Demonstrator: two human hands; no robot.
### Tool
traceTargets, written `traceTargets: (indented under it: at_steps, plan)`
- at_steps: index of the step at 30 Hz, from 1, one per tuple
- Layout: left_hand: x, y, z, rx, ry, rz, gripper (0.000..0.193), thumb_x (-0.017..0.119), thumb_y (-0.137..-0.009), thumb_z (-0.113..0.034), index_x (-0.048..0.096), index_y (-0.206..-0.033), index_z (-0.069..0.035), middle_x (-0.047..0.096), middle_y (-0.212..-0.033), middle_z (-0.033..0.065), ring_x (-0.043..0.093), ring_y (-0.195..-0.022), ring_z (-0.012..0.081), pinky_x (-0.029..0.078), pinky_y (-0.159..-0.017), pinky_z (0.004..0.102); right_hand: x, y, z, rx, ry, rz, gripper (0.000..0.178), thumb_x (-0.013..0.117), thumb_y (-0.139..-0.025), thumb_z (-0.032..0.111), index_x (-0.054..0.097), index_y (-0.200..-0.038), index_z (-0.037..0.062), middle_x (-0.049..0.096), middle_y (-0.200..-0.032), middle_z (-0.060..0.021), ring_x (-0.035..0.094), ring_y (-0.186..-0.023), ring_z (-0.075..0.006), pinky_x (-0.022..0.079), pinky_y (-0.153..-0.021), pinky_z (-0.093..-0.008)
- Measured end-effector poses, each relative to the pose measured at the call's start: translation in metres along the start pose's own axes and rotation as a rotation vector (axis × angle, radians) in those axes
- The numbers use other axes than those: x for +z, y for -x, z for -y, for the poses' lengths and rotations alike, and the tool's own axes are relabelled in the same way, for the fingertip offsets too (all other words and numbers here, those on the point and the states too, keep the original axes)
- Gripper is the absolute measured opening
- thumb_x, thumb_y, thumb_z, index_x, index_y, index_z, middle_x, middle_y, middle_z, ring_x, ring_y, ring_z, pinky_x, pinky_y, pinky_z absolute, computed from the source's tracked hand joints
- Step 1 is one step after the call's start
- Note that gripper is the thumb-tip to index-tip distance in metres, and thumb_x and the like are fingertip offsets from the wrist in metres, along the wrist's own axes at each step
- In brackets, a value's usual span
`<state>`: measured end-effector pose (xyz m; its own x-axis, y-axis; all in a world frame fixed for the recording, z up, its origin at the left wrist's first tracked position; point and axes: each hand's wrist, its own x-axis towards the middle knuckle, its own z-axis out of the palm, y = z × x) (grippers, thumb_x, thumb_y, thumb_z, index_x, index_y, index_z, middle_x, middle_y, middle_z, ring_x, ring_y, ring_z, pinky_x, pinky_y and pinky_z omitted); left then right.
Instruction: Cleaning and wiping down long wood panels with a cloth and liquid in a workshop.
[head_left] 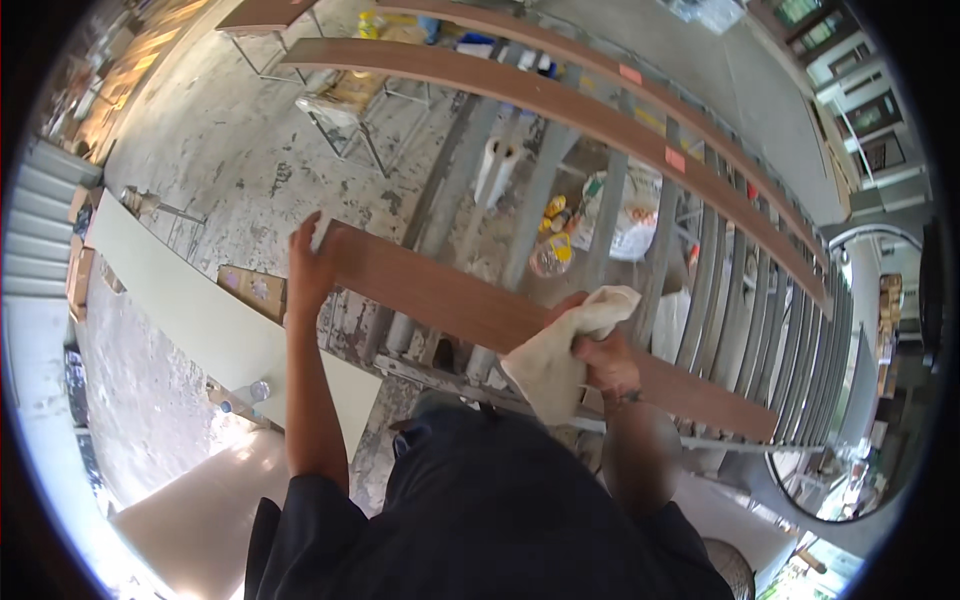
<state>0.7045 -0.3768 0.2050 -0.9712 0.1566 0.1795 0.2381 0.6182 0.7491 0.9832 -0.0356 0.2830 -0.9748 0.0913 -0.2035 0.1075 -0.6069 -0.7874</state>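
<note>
Along the near side of the metal roller frame [541, 185], a long brown board [440, 290] lies lengthwise across the rollers, slanting from far left to near right. The left hand [308, 265] is at the board's left end; whether its fingers are clamped there cannot be determined. The right hand [608, 362] is closed on a bunched whitish cloth [550, 355], positioned over the board right of its middle. Two further brown boards [520, 90] lie on the far side, each bearing a pink label [675, 158]. Left of the frame is a pale panel [200, 275].
</note>
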Motion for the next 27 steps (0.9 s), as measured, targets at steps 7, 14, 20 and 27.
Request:
traceTargets:
  at_steps: [7, 14, 20, 27]
  plan:
    - [0.027, -0.012, 0.01, -0.099, -0.094, 0.069, 0.063, 0.07, -0.087, -0.049, 0.058, -0.133, -0.007, 0.064, -0.118, 0.0269, 0.063, -0.11, 0.0437, 0.051, -0.093, 0.0494, -0.024, -0.052, -0.05, -0.225, 1.501, -0.173, 0.051, 0.087, -0.072, 0.025, 0.062, -0.108, -0.0024, 0.062, -0.098, -0.0198, 0.063, -0.096, -0.0396, 0.051, -0.086, -0.0426]
    - [-0.003, -0.031, 0.013, -0.258, -0.045, 0.338, 0.06, 0.064, -0.09, -0.06, 0.07, -0.104, -0.001, 0.07, -0.096, 0.0263, 0.067, -0.097, 0.043, 0.052, -0.082, 0.0502, -0.054, -0.049, -0.011, 0.128, 1.567, -0.262, 0.035, 0.079, -0.081, 0.025, 0.07, -0.101, -0.0015, 0.071, -0.09, -0.021, 0.069, -0.086, -0.0394, 0.054, -0.076, -0.0438]
    - [0.008, -0.011, 0.01, -0.222, -0.009, 0.245, 0.061, 0.062, -0.091, -0.062, 0.068, -0.098, -0.002, 0.069, -0.093, 0.0262, 0.065, -0.094, 0.0462, 0.051, -0.08, 0.0522, -0.008, -0.091, -0.005, 0.191, 1.46, -0.11, 0.038, 0.081, -0.079, 0.025, 0.071, -0.106, 0.0001, 0.071, -0.09, -0.023, 0.071, -0.087, -0.0381, 0.055, -0.075, -0.0399]
    - [0.02, 0.004, 0.015, -0.213, 0.034, 0.241, 0.054, 0.059, -0.093, -0.058, 0.066, -0.091, -0.004, 0.068, -0.081, 0.0246, 0.067, -0.084, 0.0448, 0.053, -0.072, 0.0528, 0.02, -0.127, -0.031, 0.187, 1.558, 0.036, 0.035, 0.082, -0.08, 0.025, 0.07, -0.104, 0.0023, 0.07, -0.094, -0.0209, 0.069, -0.089, -0.0403, 0.054, -0.078, -0.0429]
